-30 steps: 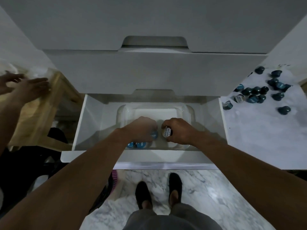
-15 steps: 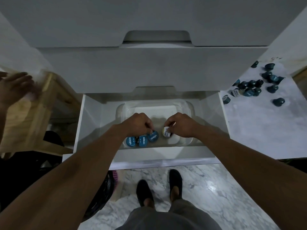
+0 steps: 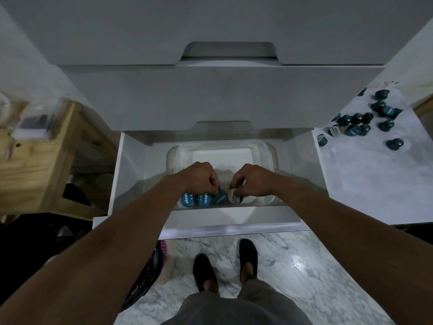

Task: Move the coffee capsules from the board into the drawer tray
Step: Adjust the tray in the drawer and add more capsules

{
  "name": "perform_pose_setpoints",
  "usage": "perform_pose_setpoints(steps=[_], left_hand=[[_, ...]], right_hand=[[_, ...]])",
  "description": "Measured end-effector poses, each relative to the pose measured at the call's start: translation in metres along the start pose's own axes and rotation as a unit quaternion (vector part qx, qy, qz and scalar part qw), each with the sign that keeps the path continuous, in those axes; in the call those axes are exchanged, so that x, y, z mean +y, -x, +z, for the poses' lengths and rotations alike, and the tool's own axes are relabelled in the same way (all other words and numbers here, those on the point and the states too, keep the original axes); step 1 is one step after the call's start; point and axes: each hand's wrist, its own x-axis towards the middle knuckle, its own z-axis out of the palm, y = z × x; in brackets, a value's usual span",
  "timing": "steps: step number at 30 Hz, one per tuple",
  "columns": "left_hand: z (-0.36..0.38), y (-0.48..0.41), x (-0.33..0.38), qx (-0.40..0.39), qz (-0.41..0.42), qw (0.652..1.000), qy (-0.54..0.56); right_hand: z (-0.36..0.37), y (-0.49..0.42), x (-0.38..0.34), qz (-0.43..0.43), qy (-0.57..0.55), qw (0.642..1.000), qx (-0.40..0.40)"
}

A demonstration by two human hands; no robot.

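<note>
Showing four capsules lined along the near wall of the clear tray point(image 3: 225, 146) in the open drawer point(image 3: 131, 174): the left hand point(image 3: 201, 179) pinches the third blue capsule point(image 3: 219, 198), the right hand point(image 3: 251, 181) pinches the cream-lidded capsule point(image 3: 234, 197) just beside it, while a scattered cluster of capsules point(image 3: 358, 124) lies on the board point(image 3: 375, 184), so most of the task appears undone.

Person viewed from above: two forearms point(image 3: 117, 242) are showing bare at lower left and lower right; at bottom centre, the person is wearing grey trousers point(image 3: 234, 310) and black shoes point(image 3: 203, 270).
</note>
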Motion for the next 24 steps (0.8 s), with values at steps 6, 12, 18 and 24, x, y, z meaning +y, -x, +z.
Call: perform_pose_setpoints(steps=[6,12,18,24], left_hand=[[0.0,0.001,-0.002,0.006,-0.001,1.0,-0.007],[-0.001,0.011,0.006,0.108,-0.008,0.992,-0.063],[0.006,0.037,0.039,0.31,0.014,0.934,-0.175],[0.016,0.066,0.081,0.434,0.075,0.878,-0.187]], right_hand=[[0.001,0.001,-0.002,0.005,0.012,1.0,0.01],[0.0,0.012,-0.01,0.016,0.018,0.992,0.124],[0.004,0.043,-0.018,0.022,0.104,0.95,0.295],[-0.007,0.089,-0.006,-0.022,0.122,0.917,0.379]])
